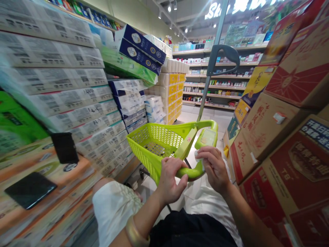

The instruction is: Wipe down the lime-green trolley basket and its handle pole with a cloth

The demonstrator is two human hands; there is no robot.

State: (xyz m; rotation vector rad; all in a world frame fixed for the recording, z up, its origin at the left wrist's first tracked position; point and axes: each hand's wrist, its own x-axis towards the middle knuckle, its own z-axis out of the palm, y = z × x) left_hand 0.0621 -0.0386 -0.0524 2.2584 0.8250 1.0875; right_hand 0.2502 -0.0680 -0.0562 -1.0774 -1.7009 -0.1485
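Note:
A lime-green shopping cart (pixel 154 137) with a perforated basket stands in front of my knees. My left hand (pixel 171 178) lies over the left part of its green handle (pixel 191 173), fingers curled round it and thumb sticking out. My right hand (pixel 214 168) is closed by the right part of the handle. Between its fingertips is a small white wad (pixel 197 156), like a bit of tissue or cloth, close to the handle. Beyond that hand a pale panel (pixel 207 137) sits in the handle frame. A grey pole with a looped grip (pixel 223 60) rises behind the cart.
Stacked white packs (pixel 69 82) wall the left side. A black phone-like slab (pixel 30 189) and an upright black object (pixel 64 147) rest on orange packs (pixel 74 178). Red and brown cartons (pixel 259 127) crowd the right. Stocked shelves (pixel 218 73) line the back.

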